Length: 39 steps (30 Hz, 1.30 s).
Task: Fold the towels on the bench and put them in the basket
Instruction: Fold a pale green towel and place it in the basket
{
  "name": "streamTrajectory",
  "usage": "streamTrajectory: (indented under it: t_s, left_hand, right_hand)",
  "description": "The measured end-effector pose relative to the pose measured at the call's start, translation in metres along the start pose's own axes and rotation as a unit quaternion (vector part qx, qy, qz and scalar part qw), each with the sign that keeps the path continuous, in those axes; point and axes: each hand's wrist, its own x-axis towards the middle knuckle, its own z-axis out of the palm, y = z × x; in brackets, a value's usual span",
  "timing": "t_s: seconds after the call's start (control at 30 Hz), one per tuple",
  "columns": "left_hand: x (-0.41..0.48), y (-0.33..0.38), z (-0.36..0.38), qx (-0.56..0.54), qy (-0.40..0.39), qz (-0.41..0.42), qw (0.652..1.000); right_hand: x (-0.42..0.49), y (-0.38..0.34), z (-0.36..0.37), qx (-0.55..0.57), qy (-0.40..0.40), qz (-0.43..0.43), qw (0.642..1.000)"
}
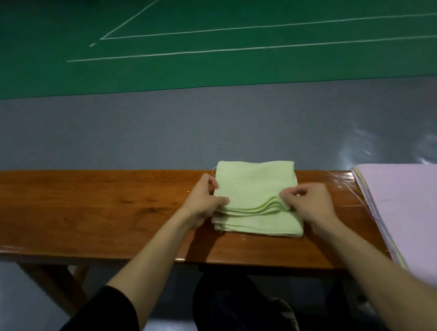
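Evidently part-folded, the pale green towel (256,188) lay on the tabletop (78,206) right between the hands. The left hand (202,200) pinched its left edge, the right hand (310,203) its layered near edge, both equally close. No basket showed.

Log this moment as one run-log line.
step: folding | green towel: folded, on bench | left hand: grips left edge | right hand: pinches near-edge layers

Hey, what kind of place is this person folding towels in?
Most likely an indoor sports hall, perhaps a badminton court: green court floor with white boundary lines, a grey walkway beside it, and a wooden bench at the sideline.
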Motion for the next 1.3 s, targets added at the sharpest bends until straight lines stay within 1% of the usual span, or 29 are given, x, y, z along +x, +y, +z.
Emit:
streamTrajectory:
  t_s: [0.1,0.3,0.37,0.43,0.53,0.6,0.73,0.83,0.9,0.97,1.0,1.07,1.13,1.2,1.23,1.27,1.3]
  left_hand:
    - [-0.006,0.006,0.025,-0.059,-0.001,-0.014,0.998]
    - [-0.016,0.01,0.026,-0.052,0.007,-0.015,0.999]
    - [-0.02,0.007,0.026,-0.039,0.003,-0.013,0.999]
    - [-0.023,0.0,0.027,-0.005,0.003,-0.011,1.0]
    - [-0.026,-0.006,0.028,0.045,0.017,0.002,0.999]
    - [-0.025,-0.007,0.027,0.057,0.023,0.009,0.998]
    - [-0.027,-0.006,0.024,0.054,0.017,0.012,0.998]
    - [-0.029,-0.007,0.023,0.086,0.011,0.017,0.996]
    - [-0.03,-0.008,0.023,0.094,0.001,0.019,0.995]
    - [-0.032,-0.007,0.022,0.111,-0.026,0.019,0.993]
    - [-0.033,-0.006,0.021,0.145,-0.031,0.025,0.989]
    - [-0.032,-0.003,0.02,0.234,-0.002,0.053,0.971]
    - [-0.029,0.004,0.023,0.283,0.045,0.106,0.952]
    - [-0.022,0.016,0.032,0.318,0.053,0.175,0.93]
    - [-0.016,0.02,0.038,0.357,0.038,0.208,0.91]
    - [-0.008,0.022,0.044,0.412,0.012,0.236,0.88]
    - [0.0,0.02,0.049,0.47,-0.02,0.253,0.846]
  right_hand:
    - [0.009,0.001,-0.026,-0.009,-0.008,-0.026,1.0]
    - [-0.005,0.003,-0.046,0.047,-0.072,-0.021,0.996]
    - [-0.011,0.003,-0.051,0.03,-0.084,-0.034,0.995]
    - [-0.016,0.008,-0.053,-0.012,-0.093,-0.044,0.995]
    - [-0.022,0.016,-0.051,-0.04,-0.105,-0.037,0.993]
    - [-0.025,0.019,-0.049,-0.057,-0.107,-0.036,0.992]
    - [-0.025,0.019,-0.051,-0.044,-0.103,-0.032,0.993]
    - [-0.025,0.019,-0.053,-0.047,-0.102,-0.037,0.993]
    - [-0.026,0.021,-0.052,-0.08,-0.111,-0.043,0.99]
    - [-0.025,0.023,-0.05,-0.127,-0.122,-0.048,0.983]
    - [-0.025,0.022,-0.051,-0.155,-0.123,-0.05,0.979]
    - [-0.022,0.018,-0.056,-0.237,-0.116,-0.07,0.962]
    - [-0.016,0.01,-0.058,-0.321,-0.071,-0.116,0.937]
    - [-0.009,-0.001,-0.053,-0.345,-0.013,-0.171,0.923]
    - [-0.004,-0.006,-0.047,-0.342,-0.01,-0.189,0.921]
    - [0.002,-0.008,-0.039,-0.348,-0.032,-0.203,0.915]
    - [0.008,-0.007,-0.032,-0.37,-0.07,-0.216,0.901]
